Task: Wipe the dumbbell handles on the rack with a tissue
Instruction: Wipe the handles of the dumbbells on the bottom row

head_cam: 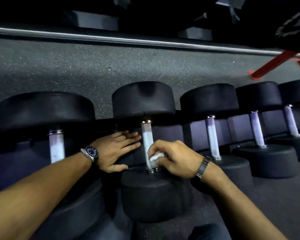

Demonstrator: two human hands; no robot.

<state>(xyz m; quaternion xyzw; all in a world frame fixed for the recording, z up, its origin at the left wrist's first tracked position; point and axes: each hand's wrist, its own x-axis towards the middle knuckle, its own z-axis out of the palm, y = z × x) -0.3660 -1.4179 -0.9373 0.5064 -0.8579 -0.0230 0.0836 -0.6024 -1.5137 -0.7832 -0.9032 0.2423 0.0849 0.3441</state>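
A row of black round-headed dumbbells lies on the rack, each with a knurled silver handle. At the middle dumbbell's handle (147, 141), my right hand (176, 157) pinches a small white tissue (156, 156) against the lower end of the handle, near the front head (151, 193). My left hand (114, 150) lies flat with straight fingers just left of that handle, fingertips close to it, thumb resting by the front head. It holds nothing.
Another dumbbell handle (56, 147) stands to the left, and three more (213, 137) (256, 130) (291, 121) run off to the right. Speckled grey floor (76, 66) lies beyond the rack. A red metal frame leg (270, 65) stands at upper right.
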